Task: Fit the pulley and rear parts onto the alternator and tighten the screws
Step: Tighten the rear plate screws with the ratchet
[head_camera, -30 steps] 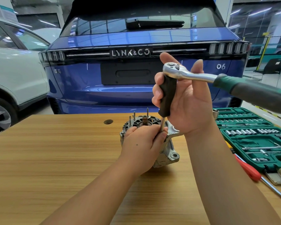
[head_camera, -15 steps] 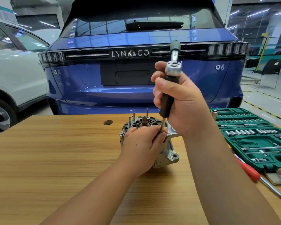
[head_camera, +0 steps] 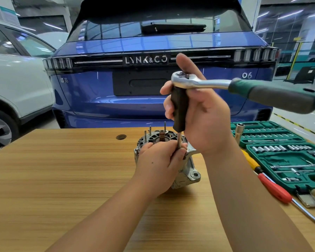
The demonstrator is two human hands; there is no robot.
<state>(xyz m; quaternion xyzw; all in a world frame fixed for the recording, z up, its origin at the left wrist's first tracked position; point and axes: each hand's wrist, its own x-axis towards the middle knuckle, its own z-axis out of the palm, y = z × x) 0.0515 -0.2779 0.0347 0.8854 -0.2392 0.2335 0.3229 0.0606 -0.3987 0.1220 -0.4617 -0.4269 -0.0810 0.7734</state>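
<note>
A silver alternator (head_camera: 187,171) stands on the wooden table (head_camera: 62,179), rear face up, with several thin studs rising from it. My left hand (head_camera: 158,164) grips its near side and pinches the thin steel shaft of a driver. My right hand (head_camera: 202,115) wraps around the black driver handle (head_camera: 178,110) standing upright over the alternator. A ratchet wrench (head_camera: 244,90) sits on top of that handle, its chrome head by my fingers and its green-black grip pointing right. The screw under the tip is hidden by my left hand.
An open green socket set case (head_camera: 284,151) lies at the table's right. A red-handled screwdriver (head_camera: 275,190) and a yellow-handled tool (head_camera: 249,160) lie beside it. A loose socket (head_camera: 239,131) stands behind. A blue car's rear (head_camera: 135,99) fills the background, a white car (head_camera: 16,84) at left.
The ratchet grip swung from pointing right to pointing away, then back to pointing right. My right hand loosened and regripped the black handle. The left hand and alternator stayed still.
</note>
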